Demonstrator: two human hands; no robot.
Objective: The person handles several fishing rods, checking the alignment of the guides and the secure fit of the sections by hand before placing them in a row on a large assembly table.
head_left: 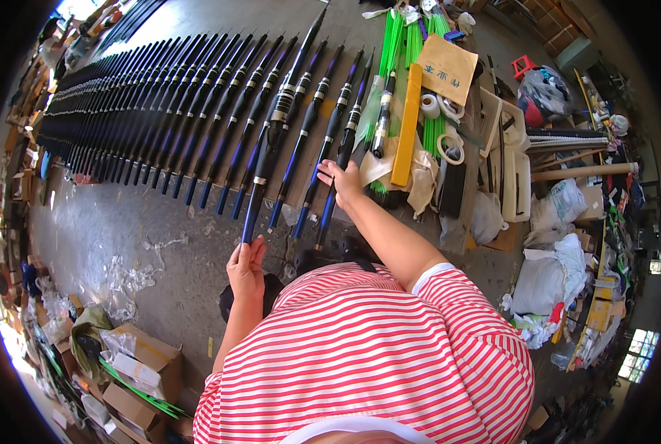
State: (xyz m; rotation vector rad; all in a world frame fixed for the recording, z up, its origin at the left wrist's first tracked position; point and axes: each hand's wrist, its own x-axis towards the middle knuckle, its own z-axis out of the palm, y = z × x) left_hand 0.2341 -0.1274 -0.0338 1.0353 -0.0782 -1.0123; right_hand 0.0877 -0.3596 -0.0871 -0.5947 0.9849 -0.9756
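Note:
A dark blue and black fishing rod with silver rings is raised above the others, its tip pointing away from me. My left hand is closed on its near butt end. To the right, my right hand lies over another fishing rod, with fingers spread and nothing gripped that I can see; whether it touches that rod is unclear. A further fishing rod rests between the two hands. Many similar fishing rods lie side by side in a long row to the left.
Right of the rods are a yellow bar, a brown paper notebook, tape rolls and bundles of green sticks. White trays stand beyond. Cardboard boxes sit at lower left, and plastic scraps litter the floor.

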